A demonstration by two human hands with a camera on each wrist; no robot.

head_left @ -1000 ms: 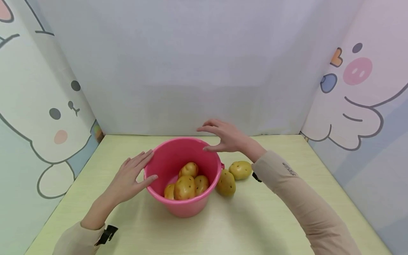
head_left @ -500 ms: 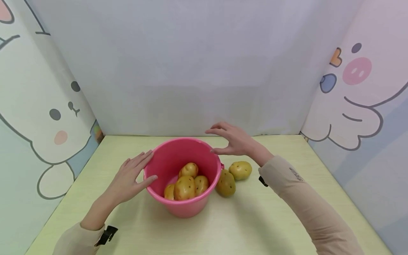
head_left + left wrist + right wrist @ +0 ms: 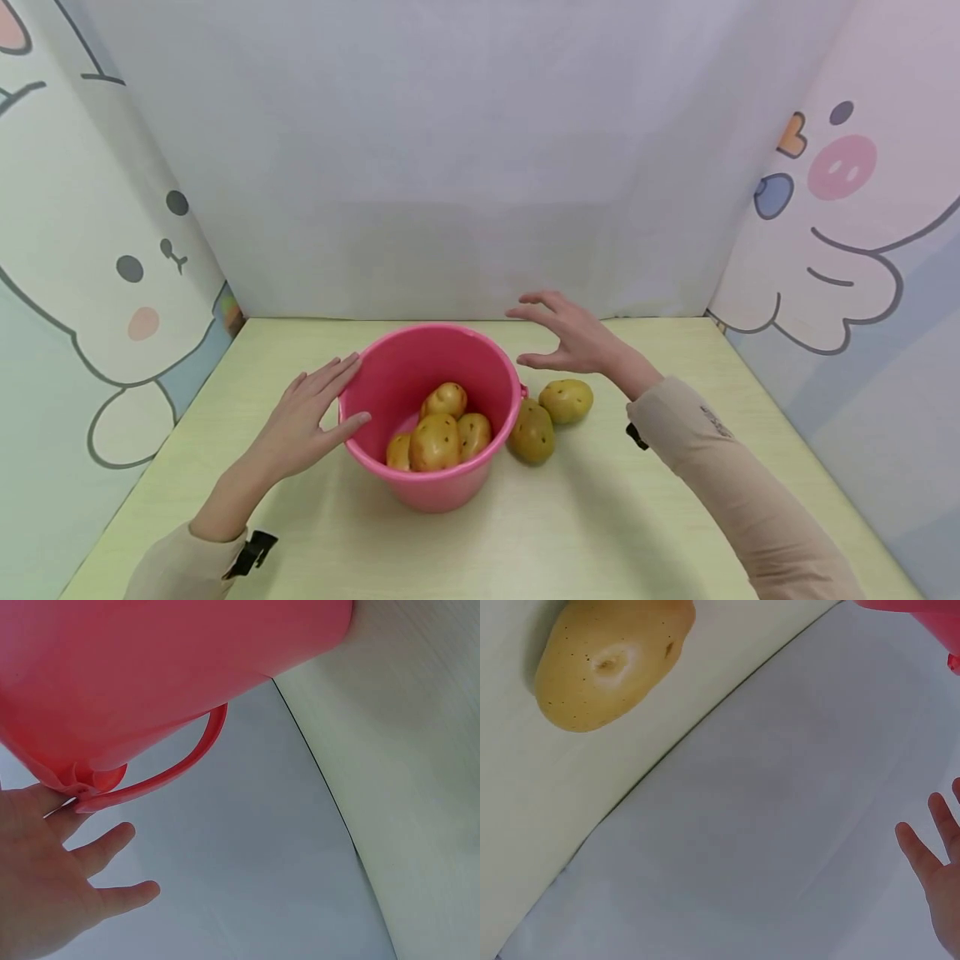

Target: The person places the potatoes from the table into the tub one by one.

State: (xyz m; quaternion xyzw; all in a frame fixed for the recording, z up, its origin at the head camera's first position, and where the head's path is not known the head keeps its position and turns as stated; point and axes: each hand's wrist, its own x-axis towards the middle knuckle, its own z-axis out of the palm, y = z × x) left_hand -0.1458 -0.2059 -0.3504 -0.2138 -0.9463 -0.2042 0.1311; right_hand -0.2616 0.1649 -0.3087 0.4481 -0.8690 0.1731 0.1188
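A pink bucket (image 3: 442,493) stands on the table with several potatoes (image 3: 435,443) inside. At its left rim is my left hand (image 3: 296,429). The thumb reaches over inside while the fingers lie outside, so the hand holds the rim. In the left wrist view, the other fingers spread out straight beside the bucket's hanging handle (image 3: 180,766); the thumb is hidden there. My right hand (image 3: 581,333) hovers right of the rim, fingers apart and holding nothing. Just below it, a potato (image 3: 566,401) lies on the table, and a second potato (image 3: 532,432) sits close against the bucket's right side.
A pale wooden tabletop (image 3: 712,467) carries everything. Behind it rises a plain whitish backdrop (image 3: 480,208). Side panels with cartoon animals stand left (image 3: 112,292) and right (image 3: 840,250).
My right hand has moved right, from over the bucket's right rim to a spot beyond it. The left hand, bucket and potatoes have stayed put.
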